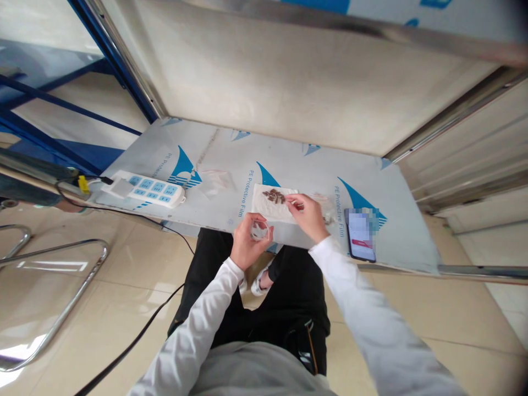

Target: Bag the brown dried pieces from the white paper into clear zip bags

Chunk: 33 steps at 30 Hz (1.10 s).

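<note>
My left hand is curled round a small, round, see-through container at the front edge of the table. Its inside is too small to make out. Beyond it lies a white paper sheet bearing a heap of small dark brown pieces. My right hand has its thumb and forefinger pinched together at the heap's right end. Whatever sits between those fingertips is too small to name. Partly behind the right hand is a clear plastic bag.
A film-covered metal table carries a white power strip on the left, another clear bag, and a phone on the right. A black cable hangs down to the floor. A chair frame stands at left.
</note>
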{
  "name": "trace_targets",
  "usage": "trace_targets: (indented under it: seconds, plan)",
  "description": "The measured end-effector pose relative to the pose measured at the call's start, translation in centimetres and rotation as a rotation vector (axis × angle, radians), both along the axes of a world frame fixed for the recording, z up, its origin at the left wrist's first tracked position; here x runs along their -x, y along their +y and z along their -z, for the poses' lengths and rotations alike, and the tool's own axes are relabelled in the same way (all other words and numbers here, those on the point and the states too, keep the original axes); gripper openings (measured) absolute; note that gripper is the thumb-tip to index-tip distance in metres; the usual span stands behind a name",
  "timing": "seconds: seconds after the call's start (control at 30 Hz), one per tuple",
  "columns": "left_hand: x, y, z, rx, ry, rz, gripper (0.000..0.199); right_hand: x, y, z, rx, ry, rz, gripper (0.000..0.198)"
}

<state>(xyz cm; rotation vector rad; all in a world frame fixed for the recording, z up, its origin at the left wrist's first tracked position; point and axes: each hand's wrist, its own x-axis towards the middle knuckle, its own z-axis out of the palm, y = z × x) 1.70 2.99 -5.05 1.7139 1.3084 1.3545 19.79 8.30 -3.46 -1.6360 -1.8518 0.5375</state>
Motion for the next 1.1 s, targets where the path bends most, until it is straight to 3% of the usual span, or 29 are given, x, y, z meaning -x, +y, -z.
trace_targets:
  seconds: [0.03,0.13,0.27,0.37,0.47,0.57,0.67,0.83,1.0,1.1]
  plan:
    - [0.0,0.0,0.0,0.003,0.001,0.000,0.022,-0.6,1.4,1.5,0.091,-0.108,0.065,0.024]
    - [0.2,0.1,0.0,0.012,0.009,0.017,0.022,-1.7,4.5,4.8,0.170,-0.195,0.100,0.025]
    - [0.7,0.1,0.1,0.023,0.019,0.007,0.022,-1.7,5.9,5.7,0.181,-0.227,0.120,0.023]
    - [0.8,0.3,0.3,0.022,0.020,0.000,0.022,-1.0,5.0,4.1,0.153,-0.216,0.141,0.020]
    - [0.7,0.5,0.3,0.020,0.022,0.008,0.023,0.7,2.0,0.7,0.062,-0.108,0.123,0.020]
    - [0.3,0.7,0.0,0.013,0.000,0.035,0.025,2.9,-2.5,-3.4,-0.083,0.131,-0.040,0.016]
    - [-0.4,0.6,-0.3,0.026,-0.056,0.090,0.026,4.3,-5.8,-6.1,-0.088,0.105,-0.226,0.006]
    - [-0.9,0.0,-0.7,0.023,-0.095,0.153,0.028,3.8,-7.2,-6.6,-0.066,-0.059,-0.397,0.014]
    - [-0.2,-1.1,-1.3,0.086,-0.157,0.299,0.055,1.8,-7.6,-6.9,-0.020,-0.010,-0.377,0.011]
    - [0.1,-2.0,-1.8,0.204,-0.355,0.289,0.034,0.9,-8.1,-7.5,-0.021,0.079,-0.376,0.012]
